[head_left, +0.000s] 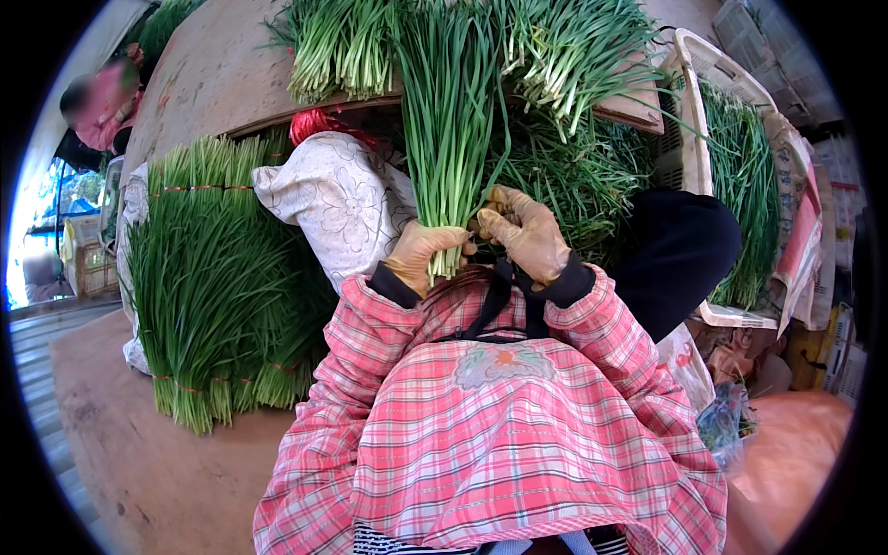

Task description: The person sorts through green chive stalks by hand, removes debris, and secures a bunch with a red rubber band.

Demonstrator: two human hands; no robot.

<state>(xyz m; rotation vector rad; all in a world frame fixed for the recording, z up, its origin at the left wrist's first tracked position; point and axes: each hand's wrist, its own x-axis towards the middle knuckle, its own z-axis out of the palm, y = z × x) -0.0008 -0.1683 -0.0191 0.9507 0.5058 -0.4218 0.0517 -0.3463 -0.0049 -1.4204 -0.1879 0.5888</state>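
Observation:
My left hand (421, 254), in a tan glove, is closed around the pale lower stems of a bunch of garlic chives (449, 129). The long green leaves point away from me, and the cut ends stick out below my fist. Just right of the stems is my right hand (532, 236), gloved the same way, with its fingers curled into a pinch. Whatever is between those fingertips, if anything, is too small to make out. Two loose heaps of chives, a left heap (342, 46) and a right heap (573, 55), lie on the wooden board beyond the bunch.
Tied chive bundles (222, 277) with red bands are stacked at my left. A flowered cloth (347, 199) covers my left knee, beside red twine (324, 125). Loose leaves (583, 171) lie under the board's edge. A white crate (694, 55) with chives stands right. Another person (102, 106) sits far left.

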